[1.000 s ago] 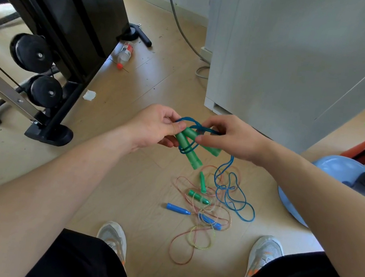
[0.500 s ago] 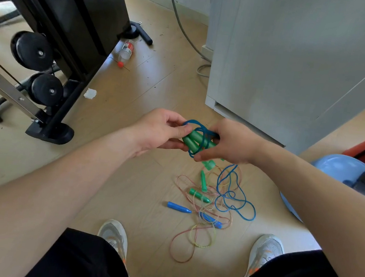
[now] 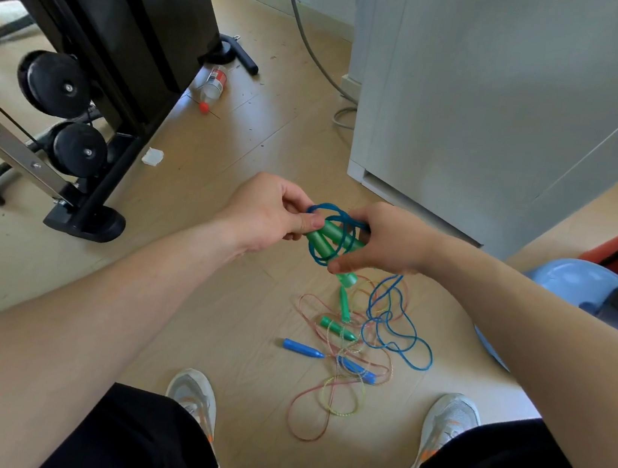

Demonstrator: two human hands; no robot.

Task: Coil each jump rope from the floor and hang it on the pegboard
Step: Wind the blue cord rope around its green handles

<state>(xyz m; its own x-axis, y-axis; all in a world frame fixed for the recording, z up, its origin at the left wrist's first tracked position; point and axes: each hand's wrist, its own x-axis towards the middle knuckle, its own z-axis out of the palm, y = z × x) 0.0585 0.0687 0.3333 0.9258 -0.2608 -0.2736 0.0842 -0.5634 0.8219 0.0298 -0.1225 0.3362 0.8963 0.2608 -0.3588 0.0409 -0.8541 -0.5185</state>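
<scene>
Head view: green handles [image 3: 328, 238], blue rope [image 3: 327, 206] coiled round, between left hand [image 3: 265, 214] and right hand [image 3: 387, 242], both grips pinching them.

Black gym machine [image 3: 127, 52], plastic bottle [image 3: 213, 84] at its foot — white cabinet [image 3: 513, 103] opposite.

Glossy green plastic handles [image 3: 332, 239], smooth blue cord [image 3: 397, 328], pale matt wood-look floor [image 3: 257, 140].

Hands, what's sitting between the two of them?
In the head view, two green handles wrapped in blue cord sit between the left hand and right hand.
</scene>
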